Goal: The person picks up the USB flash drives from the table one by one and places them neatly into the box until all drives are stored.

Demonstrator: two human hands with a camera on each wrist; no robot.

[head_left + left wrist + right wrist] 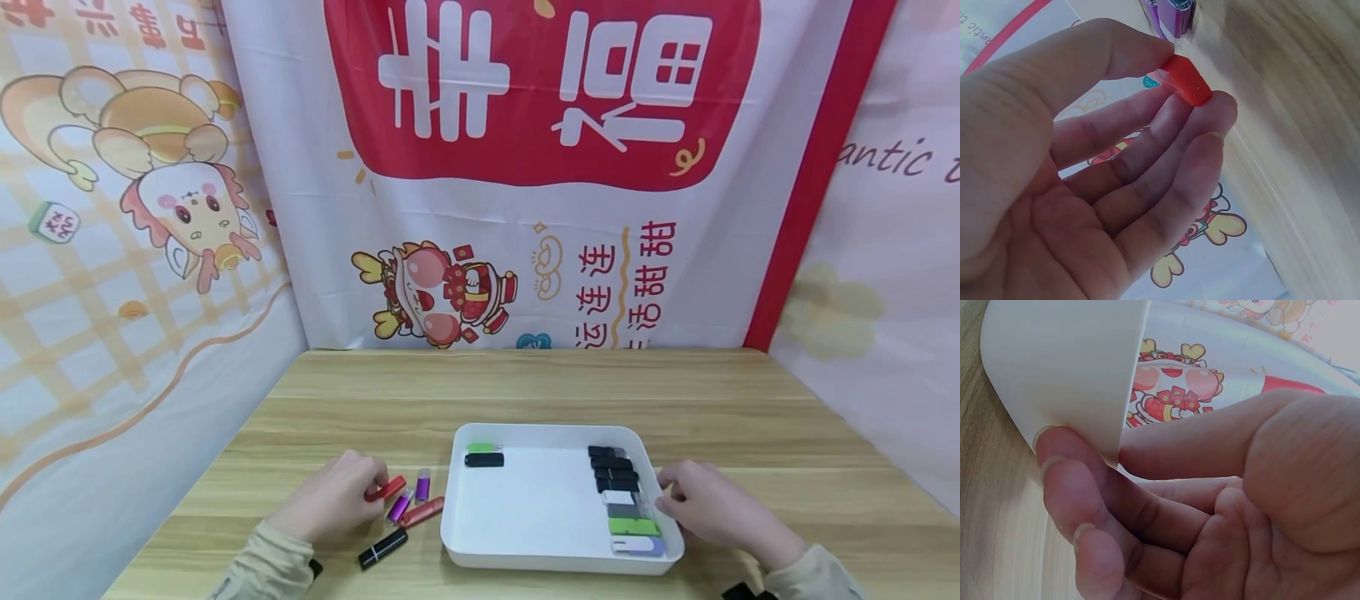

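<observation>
My left hand [330, 497] pinches a red USB stick [387, 488] between thumb and fingertips, left of the white tray. In the left wrist view the end of this red stick [1188, 80] shows at the fingertips. Close by on the table lie two purple USB sticks [423, 485], a second red USB stick [422, 512] and a black USB stick [382, 549]. My right hand [712, 506] grips the right wall of the white tray [555, 562]. In the right wrist view its thumb is at the rim and fingers press the outer wall [1066, 369].
Inside the tray, a green stick [482, 447] and a black stick [484, 460] lie at the upper left. A column of several black, grey, green and white sticks [633, 527] lines the right side. Printed cloths [525, 208] hang around the wooden table [375, 383].
</observation>
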